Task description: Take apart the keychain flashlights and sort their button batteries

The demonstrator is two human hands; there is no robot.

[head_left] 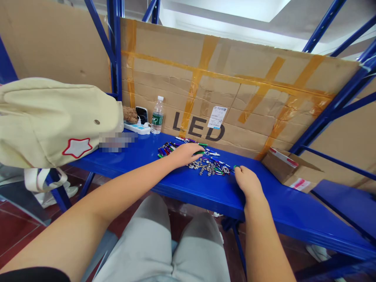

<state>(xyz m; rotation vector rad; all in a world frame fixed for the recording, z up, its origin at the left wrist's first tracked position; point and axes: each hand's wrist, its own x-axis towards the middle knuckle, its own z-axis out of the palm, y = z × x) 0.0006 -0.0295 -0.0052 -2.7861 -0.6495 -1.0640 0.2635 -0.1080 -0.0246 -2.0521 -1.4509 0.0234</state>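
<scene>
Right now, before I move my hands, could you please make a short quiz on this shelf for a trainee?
1. True or false: the plastic water bottle stands to the right of the white power strip.
2. What lies between the left hand and the right hand?
A. a pile of small silver metal pieces
B. a canvas bag
C. a cardboard box
3. Fill in the word printed on the cardboard sheet: ____.

Key: 1 true; 2 A; 3 LED
</scene>
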